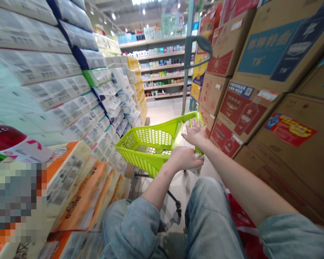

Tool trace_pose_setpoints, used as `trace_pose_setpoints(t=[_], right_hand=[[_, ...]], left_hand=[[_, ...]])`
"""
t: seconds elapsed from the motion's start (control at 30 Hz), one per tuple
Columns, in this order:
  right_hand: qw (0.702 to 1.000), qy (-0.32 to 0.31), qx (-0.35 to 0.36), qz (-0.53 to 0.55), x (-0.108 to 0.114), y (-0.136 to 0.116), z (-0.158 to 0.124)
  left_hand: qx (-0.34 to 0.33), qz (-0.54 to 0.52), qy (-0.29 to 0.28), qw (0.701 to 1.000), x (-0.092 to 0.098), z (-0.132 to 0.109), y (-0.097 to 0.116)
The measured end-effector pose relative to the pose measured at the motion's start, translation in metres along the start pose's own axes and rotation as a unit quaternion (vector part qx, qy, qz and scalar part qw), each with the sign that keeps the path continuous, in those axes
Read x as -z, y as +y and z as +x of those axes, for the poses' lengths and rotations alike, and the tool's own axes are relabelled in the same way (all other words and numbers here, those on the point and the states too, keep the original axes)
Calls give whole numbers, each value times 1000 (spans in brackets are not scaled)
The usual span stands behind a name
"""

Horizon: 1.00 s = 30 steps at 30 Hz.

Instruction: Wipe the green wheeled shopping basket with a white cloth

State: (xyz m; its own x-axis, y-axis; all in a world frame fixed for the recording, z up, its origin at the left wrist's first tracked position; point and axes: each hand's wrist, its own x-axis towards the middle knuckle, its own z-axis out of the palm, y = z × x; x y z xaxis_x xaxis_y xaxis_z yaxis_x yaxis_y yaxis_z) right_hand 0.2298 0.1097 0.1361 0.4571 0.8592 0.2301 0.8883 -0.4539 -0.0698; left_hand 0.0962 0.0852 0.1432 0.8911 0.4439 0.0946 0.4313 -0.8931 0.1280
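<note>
A lime-green shopping cart basket [151, 135] with perforated sides stands ahead of my knees. My right hand [196, 132] has its fingers spread over a pale, whitish surface beside the cart's curved green handle [191, 116]. Lower and nearer to me, my left hand [184, 157] is curled with the back of the hand up. A whitish, patterned item [199, 162] shows partly at its fingertips; its kind is unclear. Through the holes the basket floor appears bare in the visible part. A black caster [178, 207] sits under the cart.
Stacked tissue packs [43, 68] line the left side, with orange packs [78, 198] close by. Cardboard cartons [261, 82] rise along the right. A metal pole [187, 82] bears a grey loop handle [188, 54]. Stocked shelves [162, 66] stand at the back. Red bags lie by my right leg.
</note>
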Motion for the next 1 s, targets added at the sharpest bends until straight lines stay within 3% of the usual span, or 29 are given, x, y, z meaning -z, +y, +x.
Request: trace_pose_setpoints(t=[0.23, 0.5, 0.63, 0.8, 1.0], right_hand=[[1000, -14, -8, -18, 3, -5, 16], [1000, -15, -15, -22, -2, -11, 18], [1000, -18, -8, -22, 0, -10, 17], [999, -18, -15, -33, 1, -9, 18], [999, -14, -8, -48, 5, -7, 16]], left_hand=[[-26, -30, 77, 996, -8, 0, -23], [-107, -85, 128, 982, -24, -23, -83], [-112, -105, 168, 974, -38, -34, -106], [-72, -130, 248, 957, -56, -42, -113], [-40, -112, 222, 968, -52, -38, -99]])
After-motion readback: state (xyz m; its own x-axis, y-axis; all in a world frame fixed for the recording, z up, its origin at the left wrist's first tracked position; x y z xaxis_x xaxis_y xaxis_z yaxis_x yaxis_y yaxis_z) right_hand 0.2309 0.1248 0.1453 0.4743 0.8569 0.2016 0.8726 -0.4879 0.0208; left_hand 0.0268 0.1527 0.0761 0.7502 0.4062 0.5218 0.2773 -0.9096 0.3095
